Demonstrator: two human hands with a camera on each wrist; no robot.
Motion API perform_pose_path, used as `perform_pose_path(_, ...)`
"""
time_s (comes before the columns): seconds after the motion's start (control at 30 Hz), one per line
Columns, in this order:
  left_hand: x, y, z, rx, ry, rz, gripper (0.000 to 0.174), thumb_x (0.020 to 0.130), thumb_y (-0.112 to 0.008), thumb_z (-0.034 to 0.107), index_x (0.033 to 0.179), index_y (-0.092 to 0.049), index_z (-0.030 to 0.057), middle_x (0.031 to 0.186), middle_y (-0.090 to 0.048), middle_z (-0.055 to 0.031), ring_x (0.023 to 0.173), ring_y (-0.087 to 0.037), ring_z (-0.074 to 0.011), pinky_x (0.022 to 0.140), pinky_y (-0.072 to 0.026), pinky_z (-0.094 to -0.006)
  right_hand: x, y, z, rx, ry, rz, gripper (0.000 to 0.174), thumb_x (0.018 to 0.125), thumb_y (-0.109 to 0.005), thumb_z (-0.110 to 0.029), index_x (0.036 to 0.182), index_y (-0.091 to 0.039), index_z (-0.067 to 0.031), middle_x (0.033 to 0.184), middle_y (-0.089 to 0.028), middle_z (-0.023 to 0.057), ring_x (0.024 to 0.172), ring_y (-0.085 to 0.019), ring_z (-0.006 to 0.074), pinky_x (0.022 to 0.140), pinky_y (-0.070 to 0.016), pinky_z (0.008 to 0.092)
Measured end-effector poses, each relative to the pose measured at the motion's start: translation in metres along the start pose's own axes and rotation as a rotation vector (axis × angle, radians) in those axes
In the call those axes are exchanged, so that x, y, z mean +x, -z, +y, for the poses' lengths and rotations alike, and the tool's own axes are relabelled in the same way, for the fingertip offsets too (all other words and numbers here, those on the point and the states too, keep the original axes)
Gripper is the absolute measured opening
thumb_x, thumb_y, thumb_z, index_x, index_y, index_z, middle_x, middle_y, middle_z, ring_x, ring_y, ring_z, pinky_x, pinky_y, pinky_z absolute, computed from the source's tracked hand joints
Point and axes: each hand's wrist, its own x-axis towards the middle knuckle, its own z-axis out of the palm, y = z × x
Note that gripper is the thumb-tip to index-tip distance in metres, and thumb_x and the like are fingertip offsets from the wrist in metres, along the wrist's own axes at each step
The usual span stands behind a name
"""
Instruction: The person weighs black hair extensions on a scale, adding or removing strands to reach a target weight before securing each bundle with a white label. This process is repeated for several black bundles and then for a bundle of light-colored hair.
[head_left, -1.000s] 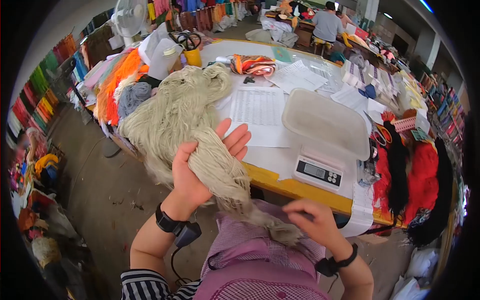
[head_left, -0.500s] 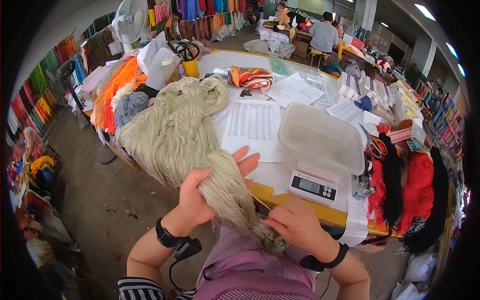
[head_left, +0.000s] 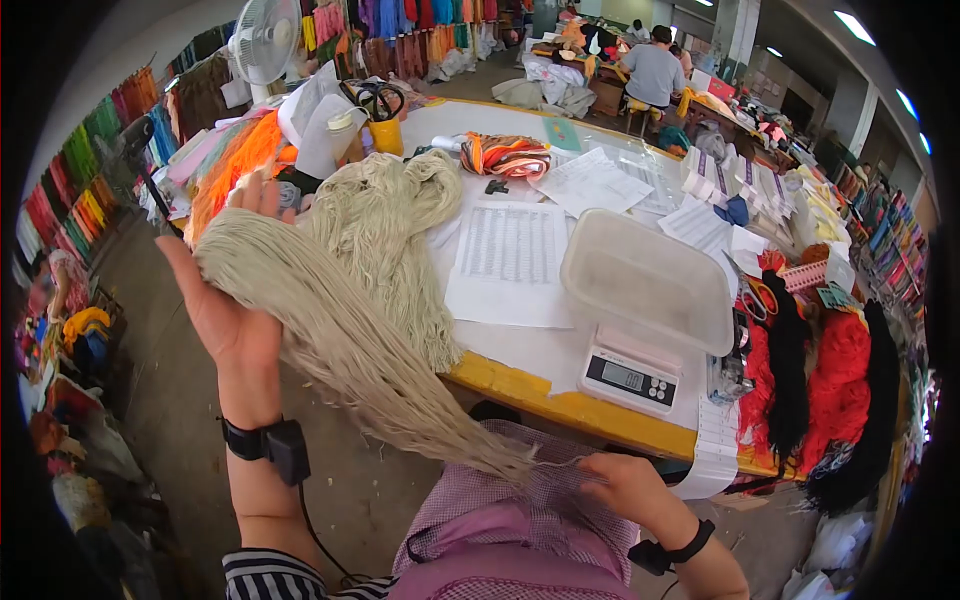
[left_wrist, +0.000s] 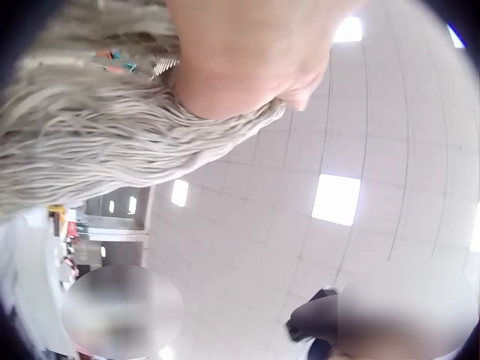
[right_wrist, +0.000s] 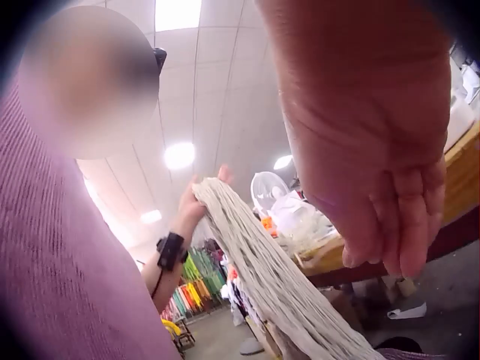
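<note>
My left hand [head_left: 238, 335] is raised at the left of the head view, thumb and fingers spread, with a pale beige yarn skein [head_left: 350, 335] looped across it. From there the skein slants down to a narrow end above the lap. A thin strand runs from that end to my right hand [head_left: 630, 488], whose fingertips pinch it. In the right wrist view, the skein [right_wrist: 262, 262] is stretched below my left hand [right_wrist: 193, 210]; the fingers of my right hand [right_wrist: 375, 172] point downward. The left wrist view shows yarn [left_wrist: 112, 142] against the hand [left_wrist: 247, 60].
More pale yarn [head_left: 385, 220] lies on the table's left part, beside printed sheets [head_left: 510, 250]. A clear plastic tray [head_left: 645, 270] sits behind a digital scale [head_left: 630, 375]. Red yarn [head_left: 835, 380] and black yarn hang at the right edge. A fan [head_left: 265, 42] stands behind.
My left hand has moved left and up, drawing the skein out long and away from the pile. My right hand has shifted slightly right and down.
</note>
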Motion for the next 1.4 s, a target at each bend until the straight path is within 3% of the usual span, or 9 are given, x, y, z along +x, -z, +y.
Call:
perform_pose_path(0.2, -0.016, 0.017, -0.016, 0.115, 0.227, 0.157, 0.068, 0.100, -0.040, 0.044, 0.146, -0.027, -0.0041, 0.149, -0.036, -0.0221, 0.138, -0.035, -0.0330, 0.113, -0.0287, -0.0455, 0.002, 0.012, -0.008, -0.002, 0.005, -0.075, 0.030, 0.083, -0.069, -0.026, 0.107, -0.066, -0.0087, 0.096, -0.069, 0.0136, 0.092, -0.065, 0.0328, 0.079, -0.0523, 0.0395)
perform_pose_path(0.37, -0.041, -0.032, -0.039, 0.005, 0.486, -0.145, 0.078, 0.097, -0.037, 0.054, 0.149, -0.023, -0.0021, 0.151, -0.032, -0.0231, 0.139, -0.033, -0.0373, 0.113, -0.0275, -0.0511, 0.036, 0.033, -0.043, 0.258, 0.124, 0.094, 0.024, 0.085, -0.068, -0.019, 0.105, -0.065, -0.0048, 0.094, -0.069, 0.0133, 0.087, -0.066, 0.0321, 0.077, -0.0521, 0.0375)
perform_pose_path(0.77, -0.032, -0.109, -0.061, 0.137, 0.373, -0.275, 0.076, 0.096, -0.048, 0.044, 0.142, -0.023, -0.0105, 0.150, -0.027, -0.0286, 0.142, -0.026, -0.0397, 0.116, -0.0245, -0.0498, 0.093, 0.000, -0.069, 0.533, 0.160, 0.287, 0.071, 0.077, -0.079, -0.029, 0.133, -0.045, -0.0003, 0.121, -0.060, 0.0182, 0.115, -0.058, 0.0318, 0.097, -0.0441, 0.0359)
perform_pose_path(0.87, -0.034, -0.116, -0.064, 0.111, 0.398, -0.287, 0.076, 0.096, -0.048, 0.043, 0.143, -0.021, -0.0114, 0.150, -0.026, -0.0299, 0.142, -0.026, -0.0397, 0.116, -0.0249, -0.0486, 0.104, -0.017, -0.066, 0.736, 0.285, 0.203, 0.061, 0.082, -0.074, -0.024, 0.132, -0.047, -0.0008, 0.120, -0.059, 0.0179, 0.111, -0.058, 0.0295, 0.093, -0.0453, 0.0355)
perform_pose_path(1.0, -0.021, -0.107, -0.051, 0.096, 0.331, -0.264, 0.075, 0.097, -0.047, 0.042, 0.144, -0.024, -0.0115, 0.150, -0.030, -0.0282, 0.140, -0.030, -0.0379, 0.115, -0.0267, -0.0459, 0.082, 0.005, -0.052, 0.604, 0.025, 0.156, 0.038, 0.088, -0.062, -0.013, 0.124, -0.052, -0.0032, 0.096, -0.063, 0.0168, 0.088, -0.063, 0.0282, 0.075, -0.0479, 0.0375)
perform_pose_path(1.13, -0.012, -0.085, -0.047, 0.484, 0.190, -0.175, 0.070, 0.098, -0.043, 0.041, 0.143, -0.030, -0.0106, 0.147, -0.038, -0.0246, 0.137, -0.036, -0.0366, 0.114, -0.0296, -0.0453, 0.054, 0.054, -0.049, 0.464, -0.003, 0.528, 0.029, 0.089, -0.059, -0.011, 0.116, -0.057, -0.0022, 0.088, -0.063, 0.0156, 0.080, -0.062, 0.0259, 0.074, -0.0488, 0.0352)
perform_pose_path(1.27, -0.022, -0.080, -0.052, 0.245, 0.489, -0.162, 0.070, 0.099, -0.036, 0.046, 0.142, -0.035, -0.0092, 0.148, -0.037, -0.0219, 0.134, -0.041, -0.0322, 0.111, -0.0334, -0.0433, 0.041, 0.078, -0.051, 0.509, -0.033, 0.433, 0.027, 0.089, -0.062, -0.015, 0.112, -0.059, -0.0019, 0.090, -0.065, 0.0148, 0.084, -0.064, 0.0256, 0.077, -0.0496, 0.0345)
perform_pose_path(1.33, -0.033, -0.087, -0.057, 0.132, 0.617, -0.205, 0.067, 0.097, -0.042, 0.045, 0.135, -0.044, -0.0094, 0.111, -0.065, -0.0201, 0.103, -0.063, -0.0253, 0.093, -0.0493, -0.0370, 0.037, 0.082, -0.051, 0.302, 0.052, -0.030, 0.028, 0.088, -0.066, -0.018, 0.111, -0.061, -0.0026, 0.091, -0.066, 0.0125, 0.086, -0.064, 0.0247, 0.077, -0.0501, 0.0326)
perform_pose_path(1.4, -0.030, -0.059, -0.063, 0.003, 0.732, -0.458, 0.071, 0.096, -0.038, 0.048, 0.135, -0.042, -0.0120, 0.096, -0.066, -0.0185, 0.090, -0.064, -0.0242, 0.084, -0.0518, -0.0353, 0.039, 0.076, -0.055, 0.328, 0.126, -0.024, 0.027, 0.089, -0.067, -0.021, 0.109, -0.063, -0.0034, 0.089, -0.066, 0.0108, 0.083, -0.064, 0.0223, 0.075, -0.0501, 0.0311)
